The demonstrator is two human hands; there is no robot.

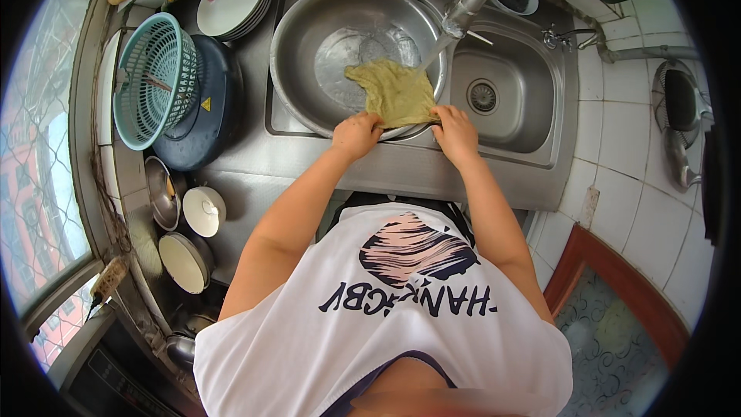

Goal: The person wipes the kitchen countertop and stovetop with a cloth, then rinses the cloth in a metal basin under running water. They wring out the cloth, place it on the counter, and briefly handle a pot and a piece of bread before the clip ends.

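A wet yellow-green cloth is spread between my hands over the near right rim of a large round metal basin. My left hand grips the cloth's near left corner, fingers closed on it. At the near right corner, my right hand pinches the same cloth. The far part of the cloth hangs into the basin, where some water shows at the bottom. From the tap a thin stream seems to fall toward the cloth.
Right of the basin is a sink bowl with a drain. Stacked plates stand at the back left, near a teal colander on a dark round lid. Cream bowls sit nearer on the left. Utensils hang on the right wall.
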